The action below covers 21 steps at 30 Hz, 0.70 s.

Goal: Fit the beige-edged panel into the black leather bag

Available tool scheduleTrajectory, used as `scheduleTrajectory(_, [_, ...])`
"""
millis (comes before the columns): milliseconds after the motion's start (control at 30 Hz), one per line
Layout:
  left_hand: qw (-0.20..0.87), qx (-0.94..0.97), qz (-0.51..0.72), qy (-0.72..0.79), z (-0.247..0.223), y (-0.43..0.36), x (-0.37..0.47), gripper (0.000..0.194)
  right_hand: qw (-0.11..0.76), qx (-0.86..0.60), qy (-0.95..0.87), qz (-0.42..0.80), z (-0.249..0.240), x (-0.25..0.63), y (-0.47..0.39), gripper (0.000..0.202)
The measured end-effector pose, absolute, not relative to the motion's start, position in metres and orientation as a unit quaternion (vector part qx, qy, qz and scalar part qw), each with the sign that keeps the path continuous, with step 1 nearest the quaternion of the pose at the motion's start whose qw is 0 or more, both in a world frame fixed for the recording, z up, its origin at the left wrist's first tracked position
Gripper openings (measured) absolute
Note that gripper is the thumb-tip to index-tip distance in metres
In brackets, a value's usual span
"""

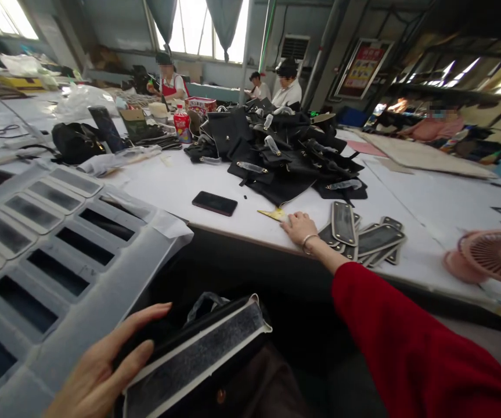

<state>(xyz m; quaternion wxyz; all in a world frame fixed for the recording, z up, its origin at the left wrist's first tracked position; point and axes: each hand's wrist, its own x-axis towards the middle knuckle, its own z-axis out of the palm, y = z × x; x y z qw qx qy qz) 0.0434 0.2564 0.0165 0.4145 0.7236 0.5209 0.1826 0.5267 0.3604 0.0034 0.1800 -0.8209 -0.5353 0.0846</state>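
Observation:
My left hand [106, 360] lies against the end of a black bag [202, 348] in my lap, its thumb and fingers apart around the bag's edge. A long grey panel with a pale border faces up on the bag. Out at the table's front edge, my right hand [300, 228] is closed around something I cannot make out, beside a small yellow piece [275, 214]. Just right of that hand lies a loose stack of grey panels with pale borders [343, 223]. A black phone [214, 203] rests to its left.
A slotted, plastic-covered rack [115, 290] holding grey panels fills the left side. Black bag pieces [285, 157] are heaped mid-table, near a red bottle [182, 125]. A pink fan [498, 255] stands at right. Several people sit farther back.

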Motion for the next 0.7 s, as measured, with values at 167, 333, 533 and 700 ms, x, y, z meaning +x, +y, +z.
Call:
scheduleTrajectory(167, [0.524,0.776,0.045,0.348,0.055,0.303,0.162,0.048,0.205,-0.815,-0.506,0.193,0.004,0.522,0.347,0.026])
scheduleTrajectory(333, [0.637,0.747,-0.037,0.188,0.030,0.331,0.242,0.065,0.319,-0.760,-0.429,0.370,-0.006,0.483,0.253,0.027])
scheduleTrajectory(533, [0.664,0.716,-0.194,0.097,0.008,0.334,0.284,0.080,0.438,-0.669,-0.246,0.547,-0.070,0.370,0.176,0.074])
scheduleTrajectory(700, [0.672,0.693,-0.249,0.074,0.006,0.339,0.284,0.086,0.509,-0.621,-0.198,0.562,-0.083,0.313,0.190,0.072])
